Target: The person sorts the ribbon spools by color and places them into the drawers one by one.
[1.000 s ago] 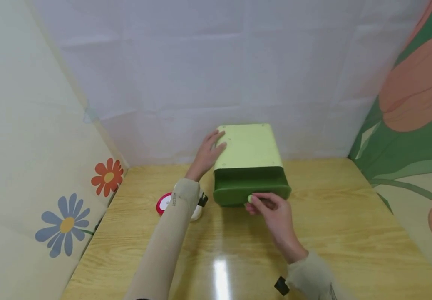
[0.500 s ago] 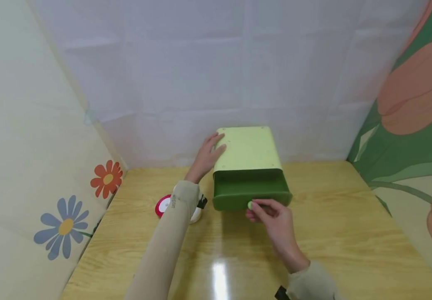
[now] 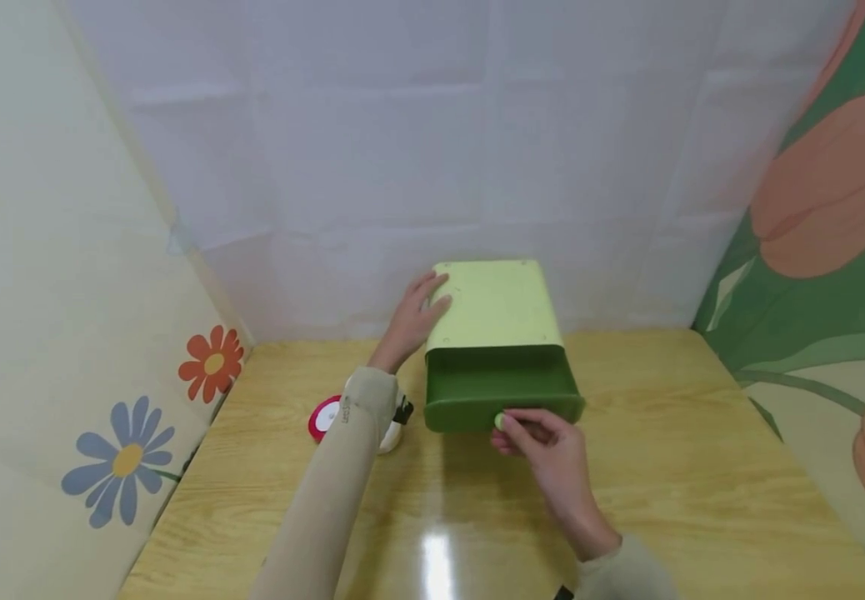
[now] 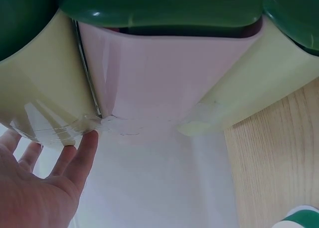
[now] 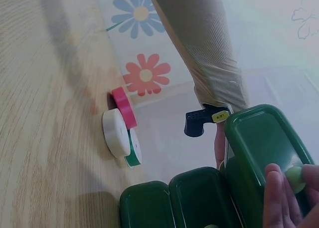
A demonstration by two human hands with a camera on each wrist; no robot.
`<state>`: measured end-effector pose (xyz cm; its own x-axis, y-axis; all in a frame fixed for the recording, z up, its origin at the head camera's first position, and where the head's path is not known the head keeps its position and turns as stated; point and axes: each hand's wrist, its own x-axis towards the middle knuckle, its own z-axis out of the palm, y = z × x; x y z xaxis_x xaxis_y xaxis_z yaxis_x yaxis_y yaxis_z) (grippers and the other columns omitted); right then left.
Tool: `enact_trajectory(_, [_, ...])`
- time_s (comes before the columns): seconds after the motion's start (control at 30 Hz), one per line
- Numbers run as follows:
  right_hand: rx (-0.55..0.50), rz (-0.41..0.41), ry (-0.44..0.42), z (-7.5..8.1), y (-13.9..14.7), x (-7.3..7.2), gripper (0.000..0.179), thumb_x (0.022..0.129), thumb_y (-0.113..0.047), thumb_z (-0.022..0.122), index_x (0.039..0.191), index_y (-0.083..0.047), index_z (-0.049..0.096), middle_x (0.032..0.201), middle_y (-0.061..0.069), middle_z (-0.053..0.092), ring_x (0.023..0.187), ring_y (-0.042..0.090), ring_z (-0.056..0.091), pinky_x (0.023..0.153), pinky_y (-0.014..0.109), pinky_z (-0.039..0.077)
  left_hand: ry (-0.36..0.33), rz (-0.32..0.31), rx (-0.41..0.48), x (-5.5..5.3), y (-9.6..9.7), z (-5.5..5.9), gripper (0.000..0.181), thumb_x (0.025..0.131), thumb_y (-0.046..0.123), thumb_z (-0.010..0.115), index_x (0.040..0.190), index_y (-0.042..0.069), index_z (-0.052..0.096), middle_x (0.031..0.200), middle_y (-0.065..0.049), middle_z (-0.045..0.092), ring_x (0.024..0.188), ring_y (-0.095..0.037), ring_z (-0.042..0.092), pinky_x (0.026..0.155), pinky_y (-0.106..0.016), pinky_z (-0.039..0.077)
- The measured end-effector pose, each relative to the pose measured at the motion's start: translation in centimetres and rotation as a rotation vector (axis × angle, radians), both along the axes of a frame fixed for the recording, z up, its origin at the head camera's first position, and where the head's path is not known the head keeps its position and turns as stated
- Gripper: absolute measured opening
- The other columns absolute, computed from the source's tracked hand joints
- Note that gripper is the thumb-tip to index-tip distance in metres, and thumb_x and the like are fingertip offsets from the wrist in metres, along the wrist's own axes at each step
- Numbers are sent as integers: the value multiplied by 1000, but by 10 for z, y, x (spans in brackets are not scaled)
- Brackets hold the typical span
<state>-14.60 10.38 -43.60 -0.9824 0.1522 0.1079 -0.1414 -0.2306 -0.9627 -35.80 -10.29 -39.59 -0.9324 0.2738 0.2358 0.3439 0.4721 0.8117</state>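
A drawer cabinet (image 3: 503, 308) with a pale yellow-green top stands near the back wall. Its dark green top drawer (image 3: 455, 416) is pulled partly out, and the part of its inside that shows holds nothing visible. My right hand (image 3: 556, 458) pinches the drawer's light green round knob (image 3: 499, 422) between thumb and fingers. On the cabinet's upper left edge rests my left hand (image 3: 412, 321), fingers mostly straight. The left wrist view shows those fingertips against the yellow casing (image 4: 45, 88), beside a pink casing (image 4: 154, 78). Two lower drawers (image 5: 202, 195) appear closed in the right wrist view.
Left of the cabinet, partly behind my left sleeve, sit ribbon rolls: a red-pink one (image 5: 124, 107), a white one (image 5: 115, 133) and a green-edged one (image 5: 133, 149). They stand on the wooden table (image 3: 665, 467). A white sheet (image 3: 365, 167) hangs close behind the cabinet.
The top drawer has slid farther out toward me, with my right hand pinching its knob throughout. My left hand keeps its place on the cabinet. The head view has shifted slightly.
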Motion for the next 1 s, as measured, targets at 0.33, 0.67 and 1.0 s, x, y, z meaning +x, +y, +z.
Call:
enact_trajectory(0.33, [-7,-17,10,0,1,1,21,91,6,73,108,16,68,89,16,79,73,22,78,72,40,65,3,-13,3,-2,3,-2,58,106,56,48,159,34,40,172,6,21,158,-26,22,125,-61,24])
enact_trajectory(0.67, [-6,-21,26,-1,2,1,22,91,5,74,107,18,68,85,14,79,71,21,78,72,43,65,-4,-23,12,-3,5,-5,60,105,58,49,160,34,40,172,5,21,158,-28,22,124,-63,25])
enact_trajectory(1.0, [-3,-30,21,0,1,0,23,90,5,75,107,18,68,86,17,79,72,21,77,71,42,65,11,-20,-3,-7,4,-1,60,106,56,49,160,34,39,172,5,21,158,-27,23,124,-62,25])
